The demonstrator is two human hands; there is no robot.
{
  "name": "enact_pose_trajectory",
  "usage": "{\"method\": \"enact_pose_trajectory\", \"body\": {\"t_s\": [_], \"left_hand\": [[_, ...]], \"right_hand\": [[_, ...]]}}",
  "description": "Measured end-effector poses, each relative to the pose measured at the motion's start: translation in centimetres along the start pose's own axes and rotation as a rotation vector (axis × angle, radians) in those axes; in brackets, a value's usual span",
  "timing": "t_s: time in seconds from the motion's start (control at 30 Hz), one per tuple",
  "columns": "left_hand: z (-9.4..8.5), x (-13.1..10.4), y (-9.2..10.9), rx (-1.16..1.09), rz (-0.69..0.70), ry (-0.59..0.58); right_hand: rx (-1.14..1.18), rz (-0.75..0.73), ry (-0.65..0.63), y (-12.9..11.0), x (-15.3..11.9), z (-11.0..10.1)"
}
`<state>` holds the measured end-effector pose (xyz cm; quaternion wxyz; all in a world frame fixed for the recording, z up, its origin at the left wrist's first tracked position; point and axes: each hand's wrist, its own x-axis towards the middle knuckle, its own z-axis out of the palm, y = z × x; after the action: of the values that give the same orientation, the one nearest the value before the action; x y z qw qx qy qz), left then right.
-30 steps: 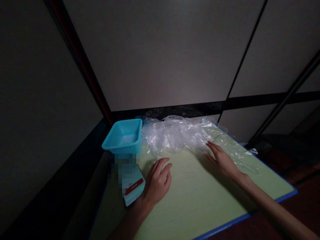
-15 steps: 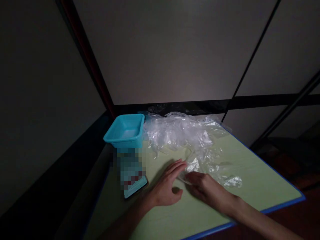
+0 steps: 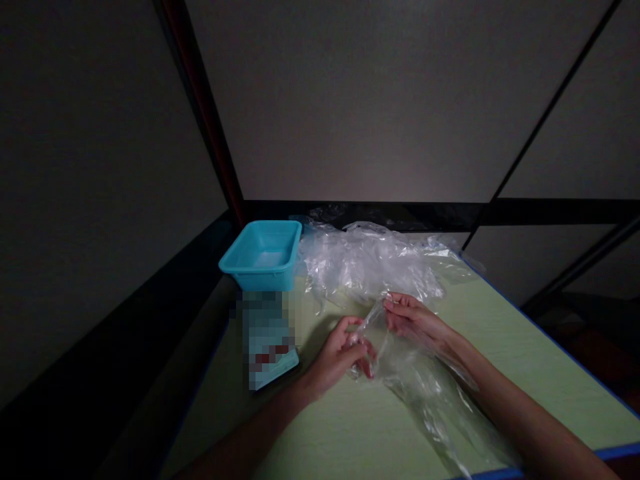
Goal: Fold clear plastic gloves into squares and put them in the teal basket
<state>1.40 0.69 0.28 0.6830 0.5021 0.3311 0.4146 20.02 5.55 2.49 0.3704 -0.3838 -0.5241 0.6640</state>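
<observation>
A clear plastic bag (image 3: 425, 383) is stretched between my two hands, its loose part trailing over the table toward the front edge. My right hand (image 3: 413, 317) pinches its upper edge between thumb and fingers. Lower and to the left, my left hand (image 3: 345, 353) has its fingers curled round the gathered end of the same film. Behind both hands lies a heap of crumpled clear plastic bags (image 3: 370, 260).
At the table's back left stands a light-blue plastic basket (image 3: 260, 270). In front of it lies a flat pale-green object (image 3: 275, 370), mostly blurred out. The pale-green table (image 3: 530, 360) has a blue edge. Wall panels rise behind.
The bag has been lifted and its loose part now hangs toward the front. My right hand has risen, pinching its edge; my left hand's stretched fingers have closed on the film.
</observation>
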Motion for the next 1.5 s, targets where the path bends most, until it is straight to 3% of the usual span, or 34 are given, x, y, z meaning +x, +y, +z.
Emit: {"method": "enact_pose_trajectory", "body": {"t_s": [0.13, 0.4, 0.63, 0.77, 0.97, 1.3, 1.4, 1.5], "left_hand": [[-0.6, 0.2, 0.0, -0.117, -0.037, 0.053], [-2.4, 0.7, 0.6, -0.322, -0.234, -0.029], [-2.3, 0.8, 1.4, -0.328, -0.213, 0.051], [-1.4, 0.7, 1.1, -0.219, -0.123, 0.14], [-1.4, 1.0, -0.1, 0.099, 0.113, 0.366], [-1.9, 1.1, -1.4, 0.607, 0.425, 0.545], [-1.7, 0.5, -1.0, 0.757, 0.553, 0.529], [-1.3, -0.2, -0.5, 0.882, 0.657, 0.421]], "right_hand": [[0.014, 0.041, 0.041, 1.1, 0.0, -0.9], [-0.021, 0.08, 0.018, 1.7, -0.2, -0.5], [-0.139, 0.012, 0.111, 2.0, 0.1, -1.0], [-0.246, -0.043, 0.165, 2.1, 0.4, -1.6], [-0.408, -0.08, 0.197, 1.5, 0.3, -2.1], [-0.778, -0.191, 0.232, 1.1, -0.3, -2.9], [-0.926, -0.279, 0.304, 1.0, -0.5, -3.0], [-1.024, -0.375, 0.375, 1.1, -0.6, -3.0]]}}
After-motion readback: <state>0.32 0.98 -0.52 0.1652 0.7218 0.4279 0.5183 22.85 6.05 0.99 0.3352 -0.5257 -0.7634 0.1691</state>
